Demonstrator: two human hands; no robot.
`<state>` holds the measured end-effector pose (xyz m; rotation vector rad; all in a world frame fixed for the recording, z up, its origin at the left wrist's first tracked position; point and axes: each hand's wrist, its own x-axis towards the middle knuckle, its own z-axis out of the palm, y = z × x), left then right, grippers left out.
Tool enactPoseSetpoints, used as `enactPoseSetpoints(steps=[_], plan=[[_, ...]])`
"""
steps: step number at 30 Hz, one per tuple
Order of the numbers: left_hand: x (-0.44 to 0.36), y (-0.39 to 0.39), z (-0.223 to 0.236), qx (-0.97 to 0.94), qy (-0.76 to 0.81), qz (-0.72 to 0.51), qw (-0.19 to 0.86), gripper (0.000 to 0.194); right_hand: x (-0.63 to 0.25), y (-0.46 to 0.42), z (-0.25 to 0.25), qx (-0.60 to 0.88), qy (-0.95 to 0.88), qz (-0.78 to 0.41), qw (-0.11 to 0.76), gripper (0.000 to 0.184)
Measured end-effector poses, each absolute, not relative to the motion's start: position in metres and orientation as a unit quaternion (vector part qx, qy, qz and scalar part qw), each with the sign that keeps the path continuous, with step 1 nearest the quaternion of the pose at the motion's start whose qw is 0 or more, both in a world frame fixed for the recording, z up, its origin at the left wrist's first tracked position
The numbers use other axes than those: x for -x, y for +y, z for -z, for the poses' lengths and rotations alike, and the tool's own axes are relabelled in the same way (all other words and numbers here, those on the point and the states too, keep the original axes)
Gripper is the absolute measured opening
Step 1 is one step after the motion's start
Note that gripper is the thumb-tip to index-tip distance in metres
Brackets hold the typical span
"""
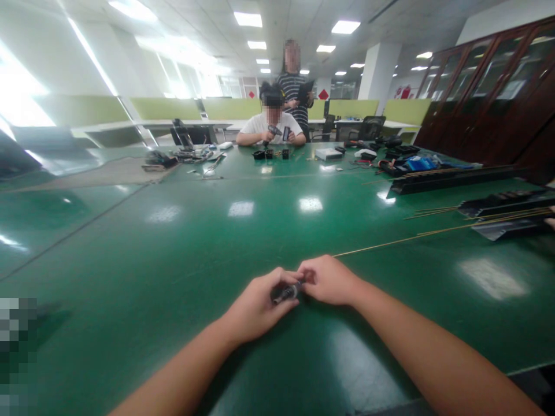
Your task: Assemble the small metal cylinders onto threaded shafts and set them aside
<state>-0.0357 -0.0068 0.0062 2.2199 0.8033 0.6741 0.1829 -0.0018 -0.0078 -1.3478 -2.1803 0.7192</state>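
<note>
My left hand (pixel 262 303) is curled round a small dark cylindrical part (pixel 286 293) with a shiny, ridged surface, held low over the green table (pixel 195 231). Thumb and fingers close on it from both sides. My right hand (pixel 329 280) meets it at the far end, its fingers pinched together. What lies between those right fingertips is hidden. A thin brass-coloured rod (pixel 381 247) runs from behind my right hand towards the right edge; I cannot tell whether the hand touches it.
Dark metal channels (pixel 494 228) with more thin rods lie at the right, near another person's hand (pixel 550 221). Across the table a seated person (pixel 273 124) holds a power drill (pixel 274 130); another person (pixel 295 86) stands behind. Tools and a blue packet (pixel 422 163) lie at the far right.
</note>
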Motion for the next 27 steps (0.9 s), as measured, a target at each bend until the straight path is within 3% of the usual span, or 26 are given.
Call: enactPoseSetpoints(steps=[3,10,16,22,27], plan=[[0.036,-0.009,-0.011,-0.856,0.311,-0.238,0.336,0.028,-0.182,-0.002,0.005,0.494,-0.793,-0.273,0.227,0.014],[0.036,-0.010,-0.015,-0.856,0.312,-0.241,0.334,0.019,-0.181,-0.003,0.003,0.496,-0.791,-0.278,0.226,0.013],[0.039,-0.007,-0.009,-0.837,0.350,-0.280,0.312,0.043,-0.184,-0.002,0.005,0.488,-0.794,-0.256,0.255,0.019],[0.041,-0.003,-0.009,-0.834,0.381,-0.314,0.246,0.023,-0.182,-0.005,0.001,0.481,-0.793,-0.246,0.281,0.019],[0.043,0.000,-0.009,-0.850,0.353,-0.325,0.216,0.022,-0.181,-0.008,-0.001,0.470,-0.808,-0.228,0.271,0.021]])
